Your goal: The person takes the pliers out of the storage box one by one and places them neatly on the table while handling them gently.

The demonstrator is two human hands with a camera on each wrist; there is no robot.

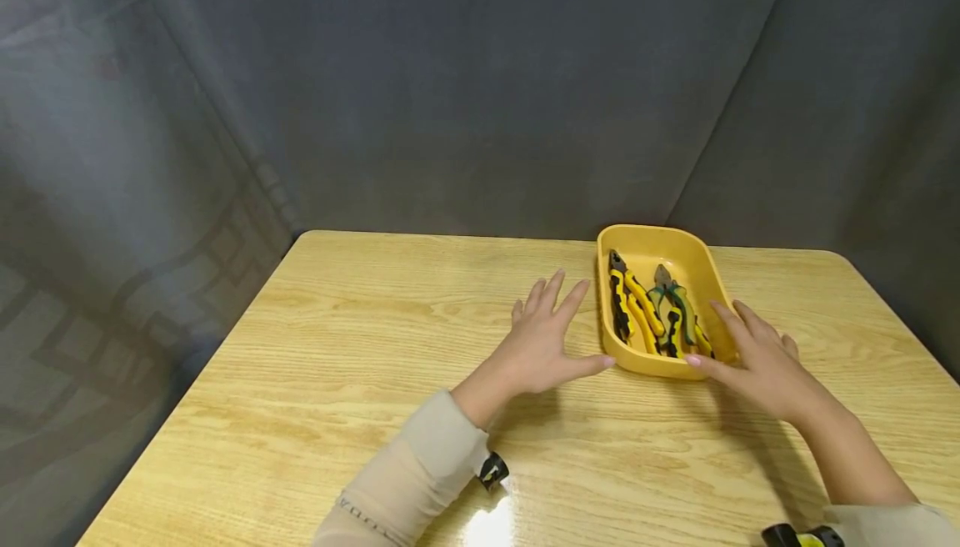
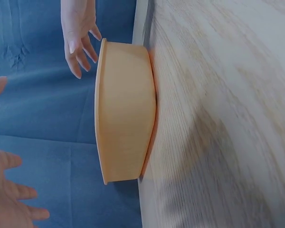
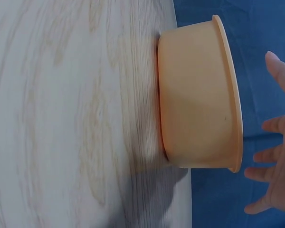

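Note:
A yellow plastic bin [image 1: 652, 366] stands on the table toward the back right. Inside lie several pliers: yellow-and-black ones [image 1: 643, 305] on the left and a green-handled pair [image 1: 684, 313] on the right. My left hand [image 1: 542, 348] hovers left of the bin, fingers spread, thumb tip near the front left corner. My right hand [image 1: 765, 363] is at the bin's right side, fingers spread, its thumb overlapping the front rim in the head view. Both wrist views show the bin's outer wall [image 2: 126, 109] side-on, with the left hand [image 2: 12, 194] and right hand [image 3: 280, 166] apart from it.
The light wood table [image 1: 360, 363] ends at a back edge just behind the bin. A dark grey-blue cloth [image 1: 480, 97] hangs behind and to the left. Black wrist devices [image 1: 492, 470] sit at both cuffs.

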